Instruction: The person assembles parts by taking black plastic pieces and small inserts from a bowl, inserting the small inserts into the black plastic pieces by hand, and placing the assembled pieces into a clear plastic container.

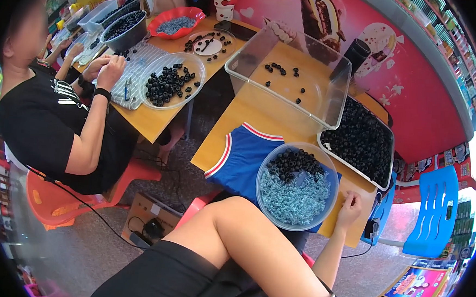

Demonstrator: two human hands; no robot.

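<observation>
My bare left arm bends across the lower middle, elbow forward, a bangle at its wrist; its hand is outside the picture. My right hand (350,208) hovers by the table's right edge, fingers curled together; whether they hold something small is hidden. Left of it, a clear round tub (258,196) contains small black round pieces (294,164) and pale blue translucent pieces (289,198). Under the tub lies a blue garment (237,158) with red and white trim. Behind my right hand is a white-rimmed tray (321,140) heaped with black pieces (361,139).
A large clear bin (284,109) with a few black pieces stands at the back. At left, a seated person (60,116) works over another table with a clear lid (203,73) of black pieces and a red bowl (154,23). Blue chairs (433,209) stand at right.
</observation>
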